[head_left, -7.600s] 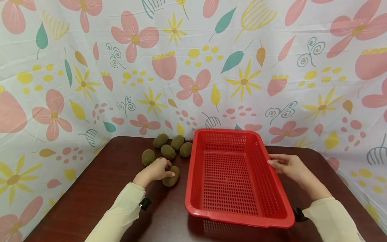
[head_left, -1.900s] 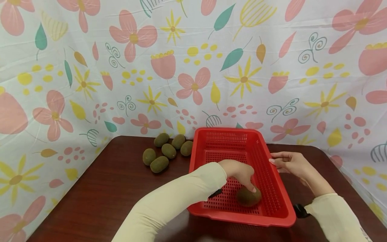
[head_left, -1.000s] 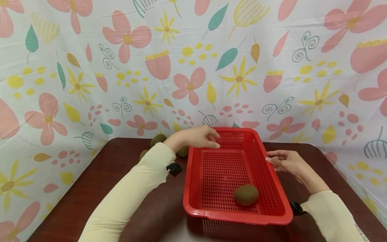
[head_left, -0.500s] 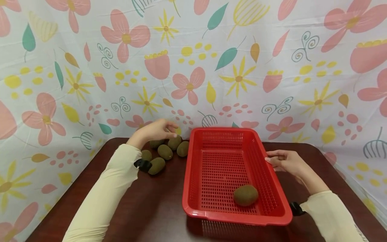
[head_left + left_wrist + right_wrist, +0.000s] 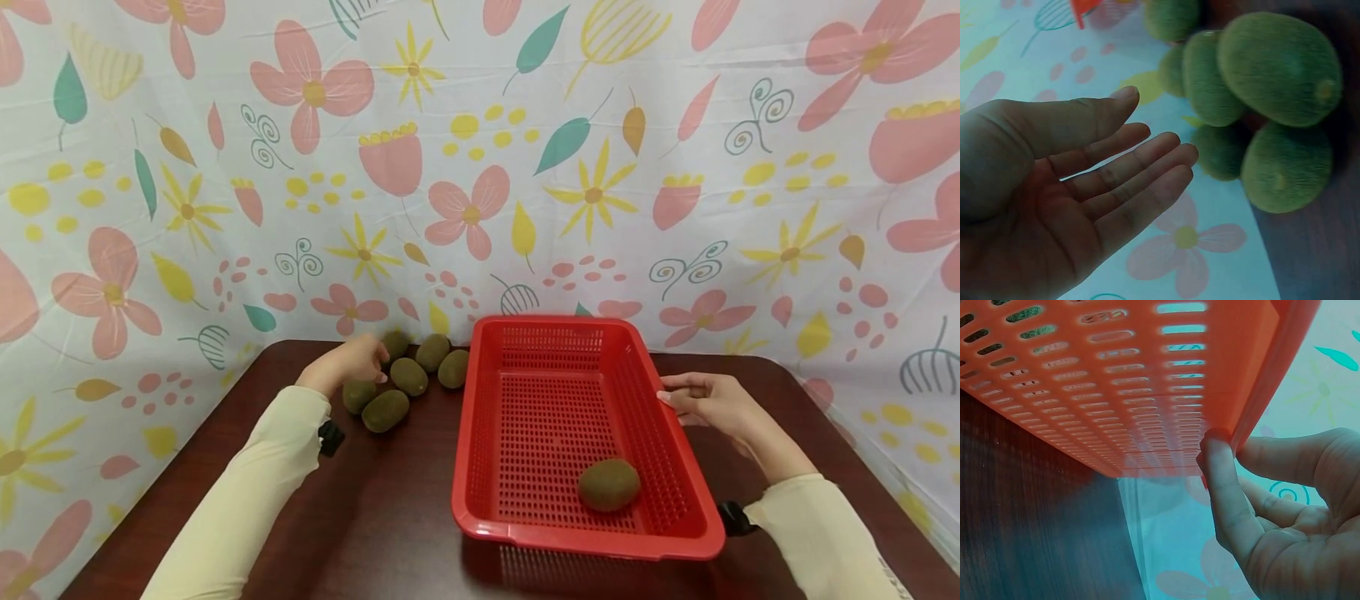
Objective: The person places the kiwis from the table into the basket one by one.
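Brown-green and finely fuzzy, six kiwis (image 5: 408, 377) lie in a loose cluster on the tabletop, left of a red plastic basket (image 5: 558, 537); a seventh, the lone kiwi (image 5: 609, 485), rests inside the basket near its front right corner. All are plump ovals with a matt skin, and the left wrist view shows a paler spot on the end of some.

The left hand (image 5: 348, 363) is beside the cluster's left side. Its grip is spread and holds nothing: the thumb stands clear of the loosely extended fingers, and the left wrist view shows a gap between the fingertips and the fruit. The right hand (image 5: 712, 407) has its grip closed on the basket's right-hand rim, pinching it between thumb and fingers.

The nearest kiwi of the cluster lies with its long axis almost sideways, rising slightly to the right; the middle one slants from back left to front right. The lone kiwi also lies nearly crosswise. The basket's long axis runs away from the person, its near end angled to the right.

Cream sleeves (image 5: 243, 492) cover both arms. The dark, glossy tabletop (image 5: 405, 500) reaches back to a white cloth (image 5: 480, 275) printed with pink and yellow flowers.
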